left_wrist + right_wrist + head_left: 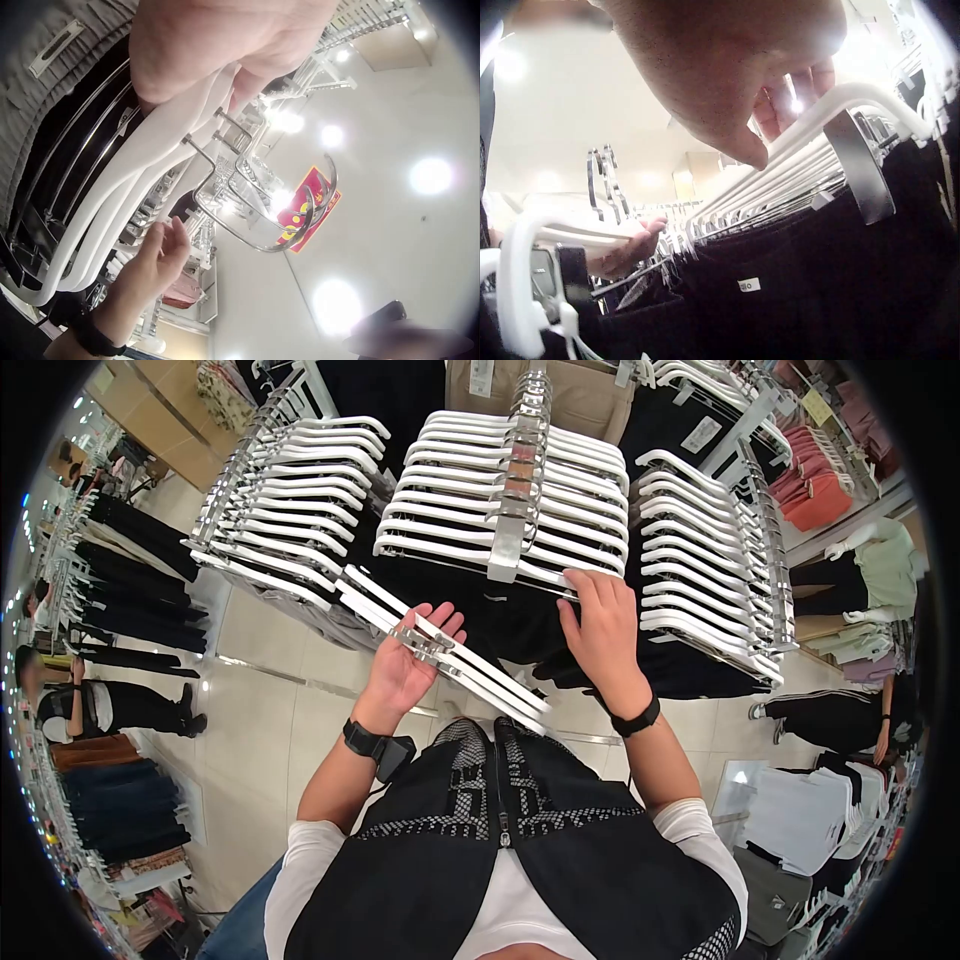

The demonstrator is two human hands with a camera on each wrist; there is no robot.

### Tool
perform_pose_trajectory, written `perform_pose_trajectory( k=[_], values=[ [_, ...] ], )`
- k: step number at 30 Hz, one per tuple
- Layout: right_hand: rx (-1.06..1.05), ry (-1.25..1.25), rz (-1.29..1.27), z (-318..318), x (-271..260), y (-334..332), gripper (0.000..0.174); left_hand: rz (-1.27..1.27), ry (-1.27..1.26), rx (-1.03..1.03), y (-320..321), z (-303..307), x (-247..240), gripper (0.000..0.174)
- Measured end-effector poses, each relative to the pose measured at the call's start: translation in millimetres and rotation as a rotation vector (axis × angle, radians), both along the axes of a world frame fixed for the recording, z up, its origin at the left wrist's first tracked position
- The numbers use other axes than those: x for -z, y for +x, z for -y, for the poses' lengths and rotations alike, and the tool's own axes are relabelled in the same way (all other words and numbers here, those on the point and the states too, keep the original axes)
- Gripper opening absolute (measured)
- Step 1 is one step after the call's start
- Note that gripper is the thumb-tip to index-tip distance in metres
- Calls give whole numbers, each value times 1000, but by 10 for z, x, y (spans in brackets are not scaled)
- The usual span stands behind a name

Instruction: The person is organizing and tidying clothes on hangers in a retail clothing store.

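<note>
My left hand [398, 682] is palm up and holds several white hangers [482, 665] lying slantwise over it. Their metal hooks [255, 244] stick out in the left wrist view, and one end of the bunch reaches toward my vest. My right hand [606, 628] is at the front of the middle rack's white hangers [440, 525]. Its fingers reach over the front hanger's right end, with the thumb apart on the near side. A black garment [802, 277] with a small white label [748, 285] hangs below that hanger in the right wrist view.
White hangers fill a left rack [310, 485] and a right rack [700, 560]. A grey garment [320, 618] hangs at the left rack's front. People stand at the far left and right. More clothes racks [125, 810] line the tiled floor [250, 760].
</note>
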State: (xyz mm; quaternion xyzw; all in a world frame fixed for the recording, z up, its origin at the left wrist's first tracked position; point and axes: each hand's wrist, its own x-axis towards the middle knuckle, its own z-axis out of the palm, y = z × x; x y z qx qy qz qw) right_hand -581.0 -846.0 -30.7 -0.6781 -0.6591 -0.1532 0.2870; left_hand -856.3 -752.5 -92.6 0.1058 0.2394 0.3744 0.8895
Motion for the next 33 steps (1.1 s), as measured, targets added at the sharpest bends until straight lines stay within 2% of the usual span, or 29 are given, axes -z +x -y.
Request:
perform_pose_trajectory(
  k=[4, 9, 12, 17, 21, 25, 33],
  values=[
    [18, -50, 68, -102, -6, -16, 35, -51, -35, -14, 4, 21, -42, 40],
    [-25, -150, -3, -190, -1, -60, 37, 11, -20, 27, -62, 28, 74, 27],
    [-87, -290, -293, -65, -118, -151, 39, 56, 5, 32, -39, 40, 28, 27],
    [-72, -312, -367, 219, -343, -234, 36, 30, -8, -5, 3, 99, -73, 31],
    [-97, -405, -661, 364, -194, -309, 32, 23, 9, 1, 31, 149, -84, 43],
    [-201, -437, -786, 407, -9, -468, 31, 99, 69, 24, 90, 185, -50, 50],
    [-379, -424, -718, 435, 214, -681, 26, 54, 125, 92, 93, 218, -3, 57]
  ],
)
